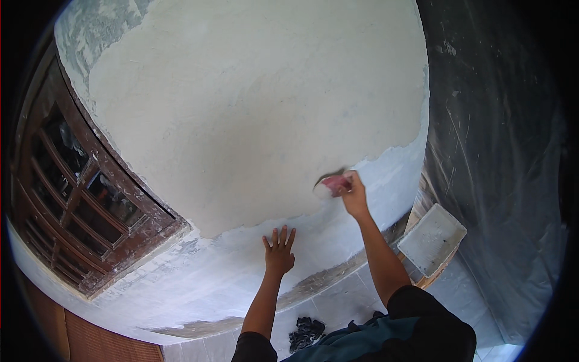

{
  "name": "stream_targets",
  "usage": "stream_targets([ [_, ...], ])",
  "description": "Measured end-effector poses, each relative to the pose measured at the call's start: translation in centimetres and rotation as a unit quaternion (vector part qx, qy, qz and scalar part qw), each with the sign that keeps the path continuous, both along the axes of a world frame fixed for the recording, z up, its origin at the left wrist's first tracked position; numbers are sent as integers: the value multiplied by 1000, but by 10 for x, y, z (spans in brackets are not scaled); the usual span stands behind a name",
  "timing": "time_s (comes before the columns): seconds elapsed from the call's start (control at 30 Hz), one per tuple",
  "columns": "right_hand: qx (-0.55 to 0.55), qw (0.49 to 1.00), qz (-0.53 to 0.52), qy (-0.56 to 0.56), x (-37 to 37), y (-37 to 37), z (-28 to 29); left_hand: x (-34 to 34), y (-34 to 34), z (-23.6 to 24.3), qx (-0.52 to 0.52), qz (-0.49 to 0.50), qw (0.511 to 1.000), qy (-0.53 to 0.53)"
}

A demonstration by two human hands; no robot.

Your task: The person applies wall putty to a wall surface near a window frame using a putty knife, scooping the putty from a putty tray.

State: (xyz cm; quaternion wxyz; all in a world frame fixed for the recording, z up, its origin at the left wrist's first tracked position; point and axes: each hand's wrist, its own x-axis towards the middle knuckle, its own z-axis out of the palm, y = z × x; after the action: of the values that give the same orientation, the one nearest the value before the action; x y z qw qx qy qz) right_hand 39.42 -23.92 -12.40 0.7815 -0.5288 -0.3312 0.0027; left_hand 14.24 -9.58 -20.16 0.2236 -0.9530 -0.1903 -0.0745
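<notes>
My left hand (279,251) lies flat with its fingers spread against the wall, near the lower edge of the beige coat. Up and to the right, my right hand (354,196) is closed around a small red putty spreader (333,184). Pale filler covers part of the spreader, and its blade is at the wall surface with a dark shadow along its upper edge. The wall (241,120) has a broad beige coat above and a whiter, uneven band below; the two meet in a ragged line close to both hands.
A brown wooden window frame (120,241) with dark panes borders the wall on the left. At the right stands a white, smeared tray (433,240), beside dark plastic sheeting (488,120). A crumpled black bundle (306,333) lies on the grey floor (338,301) below.
</notes>
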Motion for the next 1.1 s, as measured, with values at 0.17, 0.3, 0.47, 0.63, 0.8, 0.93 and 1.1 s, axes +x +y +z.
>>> stream_targets([
  [0.17, -52, 996, 41, -54, 1, -6, -26, 2, 0, 1, -7, -9, 1000, -4],
  [0.3, -83, 991, 49, -92, -13, 7, -19, -1, -1, 2, -13, -8, 1000, -5],
  [0.47, 38, 999, 25, -14, 15, -8, -14, -3, -4, 2, -8, -14, 1000, -7],
  [0.63, -66, 994, 61, -58, -6, 3, -28, -2, -4, 2, -11, -17, 1000, -12],
  [0.8, 1, 999, -9, 40, 11, -6, -49, -4, -1, 1, -13, -25, 1000, 1],
  [0.93, 22, 990, 106, 90, -4, 1, -50, -4, -1, 1, 11, -22, 1000, -5],
  [1.1, 84, 988, 35, 125, 8, -9, -36, -4, -1, 1, -11, -17, 1000, 18],
])
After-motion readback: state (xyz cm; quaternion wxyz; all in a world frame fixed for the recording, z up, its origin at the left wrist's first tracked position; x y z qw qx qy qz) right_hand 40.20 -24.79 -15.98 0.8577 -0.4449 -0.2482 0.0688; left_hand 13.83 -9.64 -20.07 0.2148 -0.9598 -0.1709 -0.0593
